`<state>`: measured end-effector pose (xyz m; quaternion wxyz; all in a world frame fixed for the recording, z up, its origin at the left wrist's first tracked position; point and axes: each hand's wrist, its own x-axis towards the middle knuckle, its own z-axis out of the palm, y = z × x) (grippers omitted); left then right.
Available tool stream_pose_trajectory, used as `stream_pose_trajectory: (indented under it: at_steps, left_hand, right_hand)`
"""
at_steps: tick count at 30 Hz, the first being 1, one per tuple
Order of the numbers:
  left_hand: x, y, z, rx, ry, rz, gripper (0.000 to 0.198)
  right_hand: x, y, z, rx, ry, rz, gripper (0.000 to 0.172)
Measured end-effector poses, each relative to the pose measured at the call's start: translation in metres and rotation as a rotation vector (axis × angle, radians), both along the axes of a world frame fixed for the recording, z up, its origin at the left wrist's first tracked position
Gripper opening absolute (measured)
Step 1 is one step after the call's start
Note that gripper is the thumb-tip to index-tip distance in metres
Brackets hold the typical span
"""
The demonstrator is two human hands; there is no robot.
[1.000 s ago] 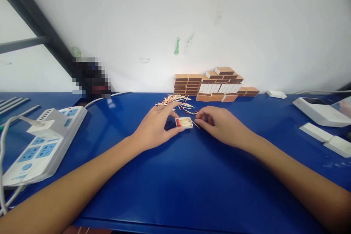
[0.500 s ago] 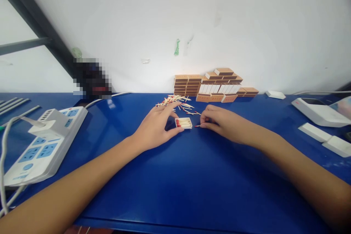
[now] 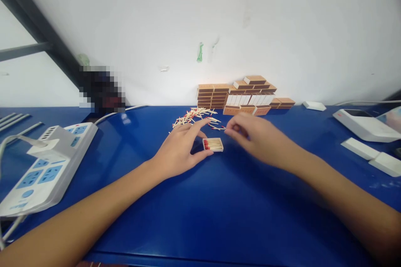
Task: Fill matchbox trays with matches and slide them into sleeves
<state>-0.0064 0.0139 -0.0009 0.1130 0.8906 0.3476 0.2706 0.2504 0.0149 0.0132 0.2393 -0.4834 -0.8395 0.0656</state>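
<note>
My left hand (image 3: 178, 150) curls round the left end of a small white matchbox tray (image 3: 218, 150), thumb at its near side and fingers at the far side. Inside the tray lies a row of matches (image 3: 214, 144), red heads to the left. Just beyond and right of the tray, my right hand (image 3: 250, 135) hovers with thumb and fingers pinched together. A few loose matches (image 3: 216, 127) lie close to its fingertips; whether it grips one is too small to tell. Behind my left hand is a heap of loose matches (image 3: 196, 113).
Matchboxes (image 3: 213, 96) are stacked against the wall, with a stepped pile (image 3: 253, 87) beside them. A white power strip (image 3: 46, 175) with cables occupies the left. On the right sit a white device (image 3: 365, 127) and white blocks (image 3: 372, 156) on the blue table (image 3: 200, 217).
The right hand has moved slightly up and away from the tray, towards the loose matches. The match seen in its fingers before no longer shows there. The tray appears slightly lower and further right.
</note>
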Motion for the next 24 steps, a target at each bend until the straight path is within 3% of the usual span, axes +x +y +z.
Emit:
stream_pose_trajectory:
  at_steps: [5,9,14,17,20,24]
  left_hand:
    - [0.0,0.001,0.0,-0.023,0.004,-0.003,0.076]
    - [0.0,0.002,0.0,-0.027,0.015,0.017,0.074]
    - [0.001,0.003,0.001,-0.035,0.017,0.02,0.075]
    - [0.001,0.002,0.001,-0.028,0.015,0.028,0.076]
    - [0.001,0.001,0.0,-0.034,0.02,0.008,0.078]
    - [0.002,0.0,-0.001,-0.04,0.01,0.011,0.076]
  right_hand:
    - [0.028,0.028,-0.01,-0.056,-0.038,-0.195,0.018]
    - [0.026,0.033,-0.024,-0.161,-0.043,-0.192,0.025]
    - [0.021,0.03,-0.027,-0.147,-0.045,-0.185,0.022]
    - [0.017,0.021,-0.018,-0.112,0.016,-0.134,0.021]
    - [0.004,0.007,-0.009,-0.133,0.05,0.013,0.02]
    - [-0.012,-0.007,-0.007,-0.168,0.041,0.12,0.017]
